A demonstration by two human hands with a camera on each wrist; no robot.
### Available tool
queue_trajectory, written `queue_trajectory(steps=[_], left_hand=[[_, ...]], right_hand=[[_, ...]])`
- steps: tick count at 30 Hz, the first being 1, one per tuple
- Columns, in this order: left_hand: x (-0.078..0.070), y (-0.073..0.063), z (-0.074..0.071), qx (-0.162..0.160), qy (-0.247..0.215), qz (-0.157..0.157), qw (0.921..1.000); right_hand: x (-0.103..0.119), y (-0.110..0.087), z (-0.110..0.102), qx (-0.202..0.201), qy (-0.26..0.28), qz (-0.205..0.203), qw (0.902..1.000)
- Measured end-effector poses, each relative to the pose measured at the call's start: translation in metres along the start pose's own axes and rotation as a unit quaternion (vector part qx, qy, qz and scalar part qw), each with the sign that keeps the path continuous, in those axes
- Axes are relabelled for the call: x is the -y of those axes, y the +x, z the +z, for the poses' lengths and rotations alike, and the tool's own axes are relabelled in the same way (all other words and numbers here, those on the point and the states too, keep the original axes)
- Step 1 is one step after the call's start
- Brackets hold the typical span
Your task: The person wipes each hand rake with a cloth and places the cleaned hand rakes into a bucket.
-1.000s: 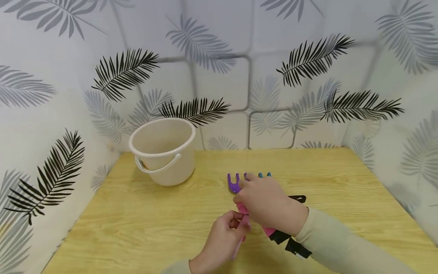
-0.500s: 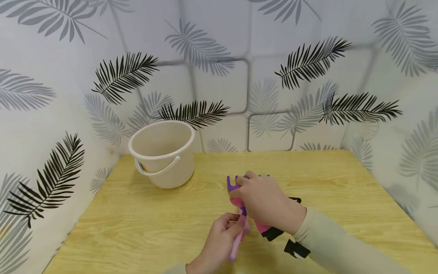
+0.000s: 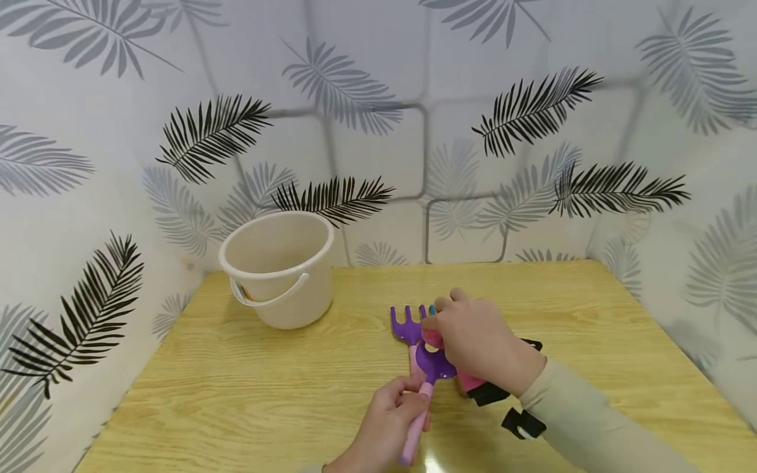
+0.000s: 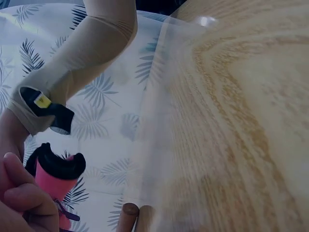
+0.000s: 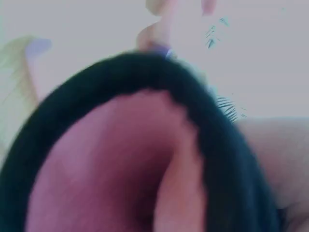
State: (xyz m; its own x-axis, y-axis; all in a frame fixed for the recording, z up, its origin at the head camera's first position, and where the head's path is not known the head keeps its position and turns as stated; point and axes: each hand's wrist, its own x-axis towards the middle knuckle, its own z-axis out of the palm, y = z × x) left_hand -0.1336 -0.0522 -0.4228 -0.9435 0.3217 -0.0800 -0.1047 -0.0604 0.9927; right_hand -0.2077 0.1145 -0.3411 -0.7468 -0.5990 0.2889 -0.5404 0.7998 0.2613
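Observation:
My left hand [image 3: 387, 417] grips the pink handle of a small garden tool [image 3: 416, 427]. The curved purple head of that tool is partly covered by a pink glove. My right hand [image 3: 479, 335] holds the glove [image 3: 470, 381], which has a black cuff and hangs below the palm. In the left wrist view the glove [image 4: 54, 179] shows beside the curled fingers of a hand [image 4: 29, 193]. The right wrist view looks into the open cuff of the glove [image 5: 111, 145]. On the table beside the hands lies a purple toy rake [image 3: 407, 328] with a pink handle.
A beige bucket [image 3: 296, 302] with a carrying handle stands at the back left of the wooden table [image 3: 266, 381]. A blue tip [image 3: 433, 310] shows behind my right hand. To its right, a black loop [image 3: 532, 343] sticks out. Leaf-patterned covering lines the back and sides.
My right hand has shifted right with the glove, away from the left hand. More of the held tool's purple head shows, and the rake on the table is more exposed.

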Motion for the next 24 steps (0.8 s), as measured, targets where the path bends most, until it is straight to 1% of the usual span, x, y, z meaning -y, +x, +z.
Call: queue_trajectory(steps=[3, 5, 8, 10, 12, 16, 19, 21, 24], left_hand=[[0.002, -0.001, 0.001, 0.001, 0.000, -0.003, 1.0000], [0.003, 0.001, 0.001, -0.003, -0.001, -0.003, 1.0000], [0.002, 0.003, 0.000, -0.007, -0.008, -0.011, 0.9999], [0.000, 0.004, 0.000, -0.009, -0.012, -0.011, 0.9998], [-0.003, 0.004, 0.000, -0.006, -0.013, -0.010, 0.9998], [-0.005, 0.002, 0.003, -0.004, -0.006, 0.001, 1.0000], [-0.005, 0.000, 0.006, -0.001, -0.007, 0.005, 1.0000], [-0.005, 0.000, 0.007, -0.003, -0.009, 0.005, 0.9999], [-0.006, 0.001, 0.006, -0.014, -0.012, 0.003, 0.9998]], right_hand=[[0.002, -0.004, -0.003, 0.018, 0.009, -0.025, 0.9995], [0.007, -0.008, -0.010, 0.020, 0.015, -0.047, 0.9986], [0.012, -0.014, -0.018, -0.003, 0.027, -0.073, 0.9970], [0.013, -0.018, -0.021, -0.021, 0.039, -0.081, 0.9957], [0.011, -0.019, -0.022, -0.025, 0.047, -0.072, 0.9960], [0.002, -0.016, -0.017, -0.004, 0.032, -0.008, 0.9995], [-0.004, -0.015, -0.013, -0.010, 0.022, 0.024, 0.9994], [-0.003, -0.017, -0.013, -0.025, 0.029, 0.023, 0.9990], [0.005, -0.024, -0.018, -0.052, 0.056, 0.001, 0.9971]])
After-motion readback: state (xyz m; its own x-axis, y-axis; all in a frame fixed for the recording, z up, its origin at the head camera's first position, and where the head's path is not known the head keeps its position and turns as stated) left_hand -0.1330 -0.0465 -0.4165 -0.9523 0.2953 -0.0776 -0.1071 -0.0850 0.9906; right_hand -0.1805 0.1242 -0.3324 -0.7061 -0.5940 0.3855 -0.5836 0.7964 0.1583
